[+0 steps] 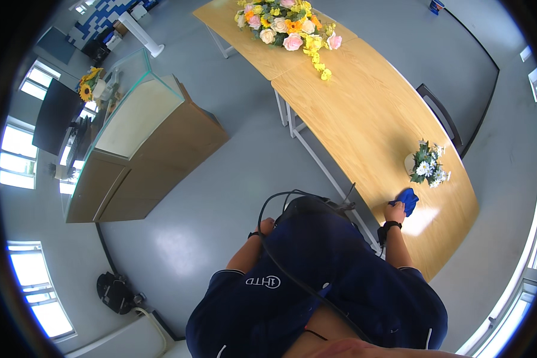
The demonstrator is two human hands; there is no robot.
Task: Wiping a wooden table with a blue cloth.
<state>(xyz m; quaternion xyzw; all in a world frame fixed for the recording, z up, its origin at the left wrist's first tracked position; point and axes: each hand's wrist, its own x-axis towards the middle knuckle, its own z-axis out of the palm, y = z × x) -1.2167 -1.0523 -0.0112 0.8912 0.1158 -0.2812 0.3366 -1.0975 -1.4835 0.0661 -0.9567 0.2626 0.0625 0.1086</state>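
My right hand point(395, 210) is closed on a crumpled blue cloth point(408, 198), pressed on the curved light-wood table point(334, 107) near its near right end. Just beyond the cloth stands a pale pot of white daisies point(426, 167) with green leaves. My left hand point(265, 227) hangs low beside my body, left of a dark cable, with curled fingers; whatever is in it, if anything, is hidden. A large arrangement of pink, cream, orange and yellow flowers point(289, 27) lies at the table's far end.
A brown counter with a glass top edge point(143, 179) stands to the left, bearing a monitor point(56, 116) and sunflowers point(86, 89). A dark chair point(444, 119) is behind the table. Grey floor point(179, 244) lies between counter and table. A black bag-like object point(116, 292) sits at lower left.
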